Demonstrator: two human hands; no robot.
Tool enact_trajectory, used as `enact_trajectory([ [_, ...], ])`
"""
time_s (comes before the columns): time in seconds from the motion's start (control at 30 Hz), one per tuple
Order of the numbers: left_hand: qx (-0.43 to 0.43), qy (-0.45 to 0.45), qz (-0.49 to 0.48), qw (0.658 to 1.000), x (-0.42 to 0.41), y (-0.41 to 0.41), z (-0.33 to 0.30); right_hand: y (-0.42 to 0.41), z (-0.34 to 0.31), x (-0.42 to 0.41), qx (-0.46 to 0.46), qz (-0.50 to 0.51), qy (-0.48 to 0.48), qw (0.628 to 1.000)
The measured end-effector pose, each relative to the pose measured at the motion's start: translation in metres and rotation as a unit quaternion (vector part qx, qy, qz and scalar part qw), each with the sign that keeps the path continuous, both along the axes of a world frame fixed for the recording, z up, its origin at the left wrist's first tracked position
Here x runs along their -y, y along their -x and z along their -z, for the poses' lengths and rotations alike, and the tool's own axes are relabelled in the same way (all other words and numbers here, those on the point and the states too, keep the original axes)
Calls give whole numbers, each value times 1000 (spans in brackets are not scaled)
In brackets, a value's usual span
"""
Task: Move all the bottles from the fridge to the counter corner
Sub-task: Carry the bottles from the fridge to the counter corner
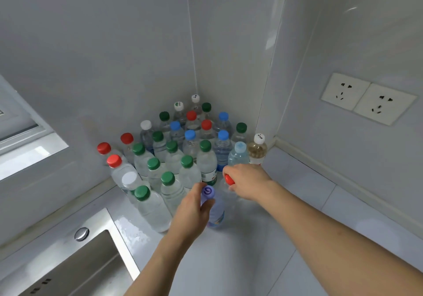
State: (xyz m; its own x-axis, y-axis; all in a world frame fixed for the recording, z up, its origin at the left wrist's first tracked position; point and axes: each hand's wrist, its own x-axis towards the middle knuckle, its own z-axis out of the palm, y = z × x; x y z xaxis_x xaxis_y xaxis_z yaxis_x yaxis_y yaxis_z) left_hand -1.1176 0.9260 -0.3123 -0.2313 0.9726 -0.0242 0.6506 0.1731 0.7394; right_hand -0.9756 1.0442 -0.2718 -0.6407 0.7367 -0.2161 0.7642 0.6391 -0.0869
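Observation:
Several plastic bottles (174, 156) with green, red, blue and white caps stand packed in the corner of the white counter (263, 238). My left hand (192, 213) grips a purple-capped bottle (216, 213) by its neck at the front of the group; the bottle stands on the counter. My right hand (247, 181) holds a red-capped clear bottle (229, 179) by its top, just right of the purple one, in front of a light-blue-capped bottle (239, 155). The red-capped bottle's body is mostly hidden under my hand.
A steel sink (75, 261) with a round fitting lies at the lower left. Two wall sockets (367, 98) sit on the right wall. A bottle of yellowish drink (257, 150) stands at the group's right end by the wall.

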Motion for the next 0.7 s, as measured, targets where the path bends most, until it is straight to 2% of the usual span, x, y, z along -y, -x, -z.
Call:
enact_trajectory([
  [0.2, -41, -2, -3, 999, -18, -6, 7, 11, 18, -17, 3, -13, -9, 1000],
  [0.43, -68, -73, -14, 995, -23, -4, 25, 12, 21, -26, -16, -35, -17, 999],
  [0.7, -88, -91, -67, 990, -25, -11, 30, 19, 28, -21, -32, 13, -14, 999],
])
